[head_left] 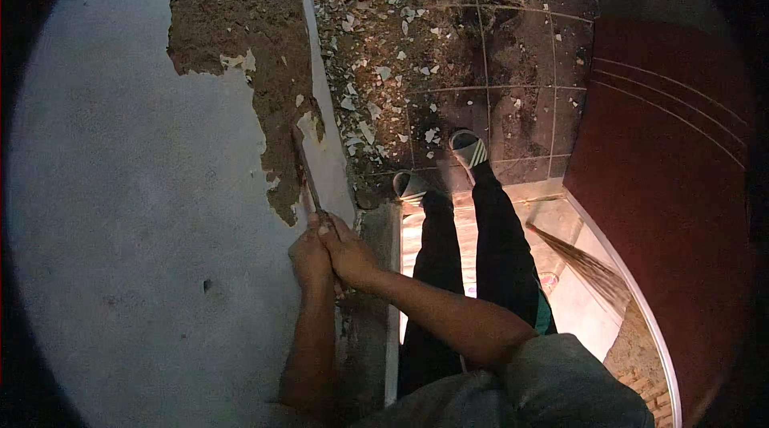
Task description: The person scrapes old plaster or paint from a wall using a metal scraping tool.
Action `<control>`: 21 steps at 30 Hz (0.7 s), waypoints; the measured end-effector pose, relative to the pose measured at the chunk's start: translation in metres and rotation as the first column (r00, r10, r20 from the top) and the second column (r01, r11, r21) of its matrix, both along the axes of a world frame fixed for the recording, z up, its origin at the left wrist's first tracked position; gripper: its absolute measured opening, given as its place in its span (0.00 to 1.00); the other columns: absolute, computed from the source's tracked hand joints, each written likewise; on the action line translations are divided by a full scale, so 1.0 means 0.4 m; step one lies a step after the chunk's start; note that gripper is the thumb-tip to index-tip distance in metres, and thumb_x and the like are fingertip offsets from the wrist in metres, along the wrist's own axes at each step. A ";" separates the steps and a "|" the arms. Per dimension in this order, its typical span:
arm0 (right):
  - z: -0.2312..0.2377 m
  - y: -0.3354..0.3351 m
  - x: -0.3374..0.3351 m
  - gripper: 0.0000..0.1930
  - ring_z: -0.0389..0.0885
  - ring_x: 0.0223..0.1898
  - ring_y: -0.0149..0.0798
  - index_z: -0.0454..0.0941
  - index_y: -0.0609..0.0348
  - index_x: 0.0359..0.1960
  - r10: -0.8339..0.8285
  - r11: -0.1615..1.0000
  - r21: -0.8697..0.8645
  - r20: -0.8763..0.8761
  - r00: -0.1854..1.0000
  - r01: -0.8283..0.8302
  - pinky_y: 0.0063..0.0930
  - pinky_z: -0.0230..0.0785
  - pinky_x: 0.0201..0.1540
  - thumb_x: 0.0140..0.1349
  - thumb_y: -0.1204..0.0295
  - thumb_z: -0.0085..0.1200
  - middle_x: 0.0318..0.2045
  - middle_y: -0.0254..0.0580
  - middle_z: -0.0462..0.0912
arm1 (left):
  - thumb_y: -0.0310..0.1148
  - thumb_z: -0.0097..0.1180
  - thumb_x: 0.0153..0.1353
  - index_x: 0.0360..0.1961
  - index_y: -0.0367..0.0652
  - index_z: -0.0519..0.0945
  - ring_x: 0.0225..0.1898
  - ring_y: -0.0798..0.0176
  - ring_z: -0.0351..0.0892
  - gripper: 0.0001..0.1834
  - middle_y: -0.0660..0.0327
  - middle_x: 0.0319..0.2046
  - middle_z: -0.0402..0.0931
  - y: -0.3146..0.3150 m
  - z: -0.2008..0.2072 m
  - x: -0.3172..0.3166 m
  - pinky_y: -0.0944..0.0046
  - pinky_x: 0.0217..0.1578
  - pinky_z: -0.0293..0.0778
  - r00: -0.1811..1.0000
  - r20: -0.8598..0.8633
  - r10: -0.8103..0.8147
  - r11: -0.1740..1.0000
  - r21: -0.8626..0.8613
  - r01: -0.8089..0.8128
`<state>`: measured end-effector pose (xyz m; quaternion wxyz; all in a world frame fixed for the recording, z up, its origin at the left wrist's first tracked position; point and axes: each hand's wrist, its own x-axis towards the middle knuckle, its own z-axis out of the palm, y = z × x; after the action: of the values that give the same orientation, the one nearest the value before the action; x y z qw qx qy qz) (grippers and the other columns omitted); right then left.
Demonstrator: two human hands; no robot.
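Note:
My left hand (309,258) and my right hand (349,255) are closed together round the lower end of a long, thin, dark scraping tool (307,174). Its far end points up along the wall, beside a loose flap of pale paint (311,127). The exact shape of the tool's tip is hard to make out. Pale grey paint (144,203) covers most of the wall on the left. A ragged patch of bare brown plaster (232,15) shows where the paint is gone, narrowing down toward my hands. A pale strip (319,75) runs along the wall's corner edge.
Paint flakes (384,74) and rubble litter the dark tiled floor (521,51). My feet, in striped sandals (469,149), stand at a brightly lit threshold. A broom (581,258) lies to the right, near a reddish-brown door panel (657,203).

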<state>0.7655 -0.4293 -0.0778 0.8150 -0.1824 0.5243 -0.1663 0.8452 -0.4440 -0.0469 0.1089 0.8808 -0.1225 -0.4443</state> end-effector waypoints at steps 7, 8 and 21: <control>0.067 0.006 -0.004 0.30 0.71 0.62 0.58 0.58 0.60 0.69 0.028 1.000 -0.007 0.002 1.000 -0.028 0.45 0.62 0.63 0.75 0.52 0.33 0.60 0.62 0.72 | 0.53 0.49 0.71 0.35 0.31 0.82 0.23 0.59 0.75 0.29 0.55 0.23 0.78 0.045 0.027 0.034 0.55 0.26 0.71 0.990 0.086 -0.114 0.992 0.059 0.110; 0.063 0.013 0.003 0.30 0.71 0.62 0.58 0.58 0.60 0.69 0.028 1.000 -0.004 0.002 1.000 -0.028 0.45 0.62 0.63 0.75 0.52 0.33 0.60 0.62 0.72 | 0.53 0.49 0.71 0.35 0.31 0.82 0.23 0.59 0.75 0.29 0.55 0.23 0.78 0.042 0.028 0.039 0.55 0.26 0.71 0.990 0.084 -0.115 0.992 0.061 0.110; -0.065 0.017 0.062 0.30 0.71 0.62 0.58 0.56 0.56 0.71 -0.048 0.977 0.208 -0.012 0.999 0.050 0.45 0.62 0.64 0.75 0.52 0.34 0.61 0.62 0.71 | 0.54 0.52 0.69 0.28 0.28 0.80 0.24 0.62 0.72 0.33 0.56 0.23 0.77 0.024 -0.097 0.077 0.55 0.27 0.70 0.999 -0.010 0.035 0.994 0.102 -0.034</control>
<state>0.7901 -0.4223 -0.1039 0.8233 -0.0836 0.5461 -0.1299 0.8761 -0.4345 -0.0856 0.0724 0.8845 -0.0839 -0.4531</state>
